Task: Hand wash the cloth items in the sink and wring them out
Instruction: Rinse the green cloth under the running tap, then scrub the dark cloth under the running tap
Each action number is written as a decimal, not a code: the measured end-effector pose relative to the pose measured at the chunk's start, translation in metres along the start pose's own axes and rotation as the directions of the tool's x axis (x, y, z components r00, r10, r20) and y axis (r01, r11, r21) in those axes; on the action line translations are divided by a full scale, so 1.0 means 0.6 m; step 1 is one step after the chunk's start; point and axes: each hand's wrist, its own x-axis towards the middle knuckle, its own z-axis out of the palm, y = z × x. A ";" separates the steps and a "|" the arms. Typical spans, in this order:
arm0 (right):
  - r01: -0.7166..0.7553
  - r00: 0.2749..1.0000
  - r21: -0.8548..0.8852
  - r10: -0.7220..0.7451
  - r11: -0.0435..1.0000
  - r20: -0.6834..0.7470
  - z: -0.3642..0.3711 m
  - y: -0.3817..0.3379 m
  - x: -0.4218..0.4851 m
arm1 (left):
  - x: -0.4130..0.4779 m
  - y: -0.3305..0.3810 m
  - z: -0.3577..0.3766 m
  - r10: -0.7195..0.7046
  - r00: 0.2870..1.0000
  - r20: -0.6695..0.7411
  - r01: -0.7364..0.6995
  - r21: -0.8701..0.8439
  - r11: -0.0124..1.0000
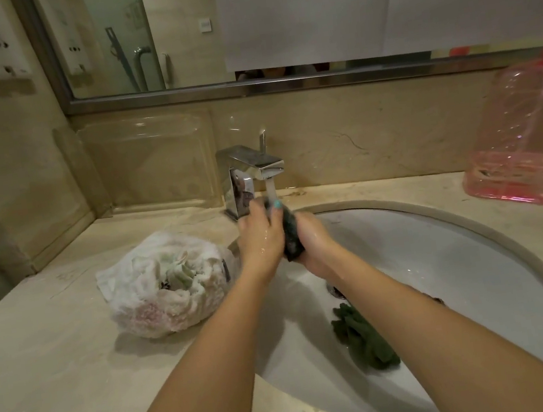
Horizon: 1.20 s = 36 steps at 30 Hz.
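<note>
A: What are we holding?

B: A dark green cloth (291, 237), rolled into a tight wad. We have it above the far left part of the sink (457, 236), just under the faucet (248, 174).

A: How do our hands sit on it?

B: Our left hand (258, 237) grips it from the left and our right hand (314, 240) from the right. The fingers (276, 213) of the left are curled over its top and clamped on it. The right hand's fingers are wrapped round its far side, so we mostly cannot see them.

A: And the water?

B: A thin stream (271, 190) falls from the spout onto the cloth's far end.

A: Anything else in the basin?

B: A second green cloth (363, 339) lies crumpled on the near slope, just near of the drain (337, 292).

A: What is around us?

B: On the counter (43, 374) to the left sits a clear bag of pale cloths (166, 285), just beside the sink's rim. Far right stands a pink plastic jug (524, 144). A mirror (171, 29) hangs on the far wall.
</note>
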 end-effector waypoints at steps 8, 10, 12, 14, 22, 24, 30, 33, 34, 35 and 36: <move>0.303 0.946 -0.249 -0.321 0.920 -0.034 0.021 -0.005 0.006 | -0.001 0.009 0.000 0.191 0.981 -0.042 -0.192 -0.019 0.981; 0.324 0.934 -0.283 -0.353 0.903 -0.057 0.019 -0.004 0.009 | 0.003 0.004 0.004 0.181 0.983 -0.010 -0.181 0.050 0.982; 0.362 0.900 -0.406 -0.428 0.839 -0.082 0.018 -0.004 0.012 | 0.011 0.003 0.006 0.169 0.985 0.042 -0.173 0.157 0.972; 0.410 0.849 -0.538 -0.523 0.736 -0.068 0.017 -0.005 0.011 | 0.016 0.006 0.005 0.136 0.985 0.104 -0.158 0.247 0.956; 0.464 0.803 -0.768 -0.576 0.442 0.153 -0.009 -0.018 -0.011 | -0.003 0.017 -0.006 -0.286 0.949 0.135 0.313 -0.263 0.913; 0.367 0.890 -0.714 -0.448 0.596 0.083 -0.014 -0.028 -0.020 | -0.011 0.017 -0.015 -0.201 0.978 0.046 0.206 -0.293 0.934; 0.117 0.983 -0.403 -0.047 0.908 0.179 -0.026 -0.054 -0.082 | -0.037 0.055 -0.063 -0.017 0.997 -0.070 0.006 -0.146 0.989; 0.284 0.955 -0.341 -0.232 0.896 0.185 -0.004 -0.063 -0.109 | -0.051 0.078 -0.113 0.141 0.987 -0.076 -0.146 -0.058 0.988; 0.332 0.938 -0.317 -0.277 0.888 0.208 0.010 -0.065 -0.117 | -0.053 0.085 -0.134 0.176 0.981 -0.081 -0.179 -0.028 0.984; 0.374 0.922 -0.298 -0.315 0.878 0.227 0.026 -0.066 -0.125 | -0.056 0.092 -0.158 0.193 0.978 -0.083 -0.195 -0.010 0.981; 0.416 0.903 -0.287 -0.354 0.863 0.244 0.045 -0.066 -0.132 | -0.058 0.097 -0.182 0.200 0.976 -0.085 -0.201 -0.001 0.980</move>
